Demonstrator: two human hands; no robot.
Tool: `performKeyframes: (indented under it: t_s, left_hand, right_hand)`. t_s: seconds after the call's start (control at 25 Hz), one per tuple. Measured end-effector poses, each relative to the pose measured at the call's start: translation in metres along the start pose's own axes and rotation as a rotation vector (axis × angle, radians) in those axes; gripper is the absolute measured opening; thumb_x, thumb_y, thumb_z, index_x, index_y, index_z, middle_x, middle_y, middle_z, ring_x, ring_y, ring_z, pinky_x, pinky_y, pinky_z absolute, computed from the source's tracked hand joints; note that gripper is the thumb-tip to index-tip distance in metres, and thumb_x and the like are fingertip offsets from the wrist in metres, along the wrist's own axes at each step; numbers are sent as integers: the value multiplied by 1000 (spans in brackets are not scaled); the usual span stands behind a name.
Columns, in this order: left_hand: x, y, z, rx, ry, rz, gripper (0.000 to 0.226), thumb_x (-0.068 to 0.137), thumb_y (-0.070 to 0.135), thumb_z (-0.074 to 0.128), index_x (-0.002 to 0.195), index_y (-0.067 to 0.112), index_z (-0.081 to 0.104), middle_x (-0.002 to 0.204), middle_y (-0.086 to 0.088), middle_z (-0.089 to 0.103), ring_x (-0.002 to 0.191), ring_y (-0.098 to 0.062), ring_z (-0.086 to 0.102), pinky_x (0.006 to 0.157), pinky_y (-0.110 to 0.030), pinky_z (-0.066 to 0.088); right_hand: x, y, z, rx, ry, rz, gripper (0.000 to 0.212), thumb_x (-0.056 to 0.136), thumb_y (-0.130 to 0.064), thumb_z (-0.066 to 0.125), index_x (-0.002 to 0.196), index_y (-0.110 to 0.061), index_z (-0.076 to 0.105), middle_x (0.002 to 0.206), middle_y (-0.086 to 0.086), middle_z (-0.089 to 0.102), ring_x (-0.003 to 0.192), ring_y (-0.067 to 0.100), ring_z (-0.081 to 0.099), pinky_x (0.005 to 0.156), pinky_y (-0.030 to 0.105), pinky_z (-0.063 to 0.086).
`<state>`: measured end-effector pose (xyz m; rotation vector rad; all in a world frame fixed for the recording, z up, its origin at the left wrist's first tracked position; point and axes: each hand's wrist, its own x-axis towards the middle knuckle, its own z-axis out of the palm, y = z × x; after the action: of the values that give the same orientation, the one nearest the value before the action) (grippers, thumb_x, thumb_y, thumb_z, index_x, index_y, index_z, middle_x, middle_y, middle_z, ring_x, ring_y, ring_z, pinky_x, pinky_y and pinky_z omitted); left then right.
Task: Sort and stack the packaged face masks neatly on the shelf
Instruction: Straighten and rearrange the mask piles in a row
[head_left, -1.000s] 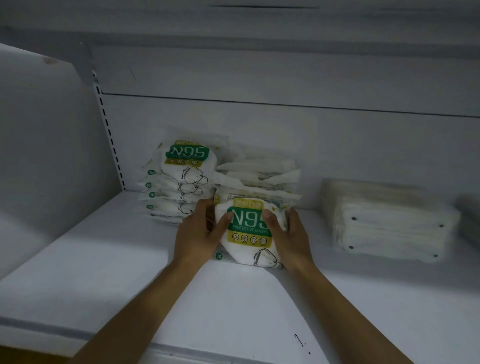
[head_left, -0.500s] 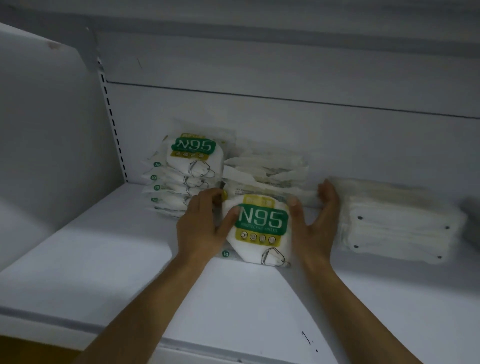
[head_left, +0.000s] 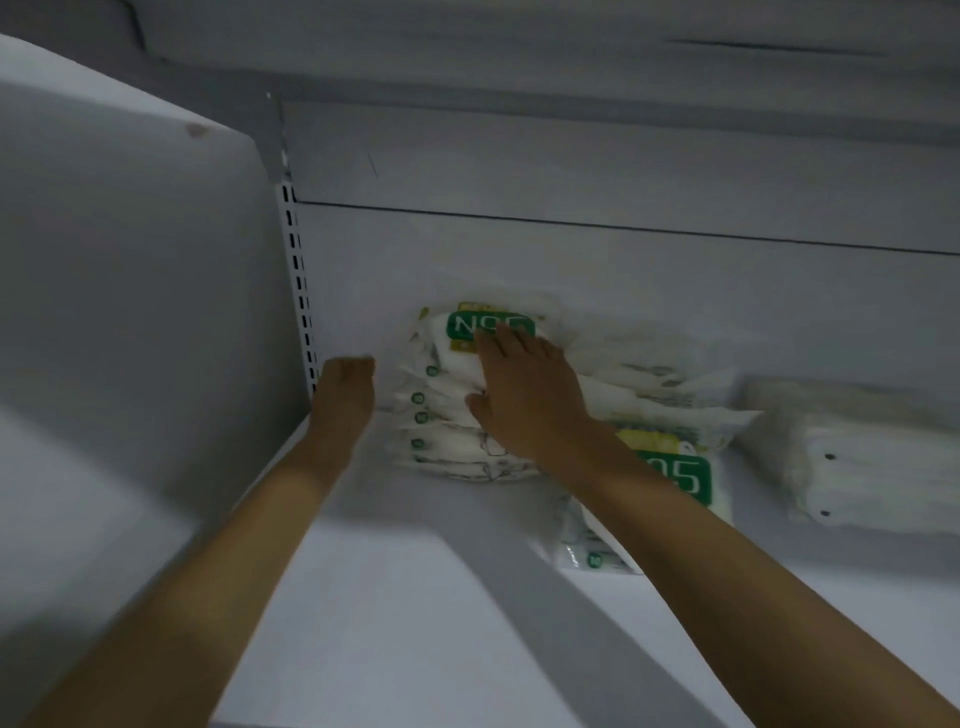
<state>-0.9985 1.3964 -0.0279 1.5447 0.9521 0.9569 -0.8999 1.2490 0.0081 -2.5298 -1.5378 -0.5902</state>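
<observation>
While the right hand (head_left: 524, 400) lies flat on the mask stack (head_left: 447, 426), its forearm covers another pack (head_left: 685, 475). The left hand (head_left: 345, 387) is blurred, grip unclear.

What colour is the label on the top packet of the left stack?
Green label, white letters, yellow trim; head view, partly under the right hand.

The right hand (head_left: 524, 395) covers much of the label on the top pack (head_left: 467, 326); its forearm hides half the front pack (head_left: 685, 478). The left hand (head_left: 345, 395) is blurred.
</observation>
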Motion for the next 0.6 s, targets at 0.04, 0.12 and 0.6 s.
performKeyframes:
  t_s: [0.04,0.12,0.6]
  left_hand:
    - [8,-8,-4,35,-135,-164,26,100,24,45,111,3,57,104,-17,59,98,-32,58,91,-36,47]
    - [11,-22,3,16,-318,-352,25,100,23,47,104,1,58,95,-17,59,83,-29,57,84,-41,50]
    - [30,-32,-7,-233,-693,-316,11,92,6,59,102,2,58,104,-21,64,94,-33,63,81,-43,56]
  right_hand:
    - [5,-3,7,-11,-28,31,61,97,-37,44,148,-10,23,154,14,27,141,29,25,114,38,20]
    - [7,-8,19,-18,3,61,53,100,-32,39,147,-10,28,151,15,33,139,30,30,113,38,24]
    - [-45,-29,36,-59,333,62,51,91,-39,37,122,-8,64,124,17,63,116,33,60,91,43,51]
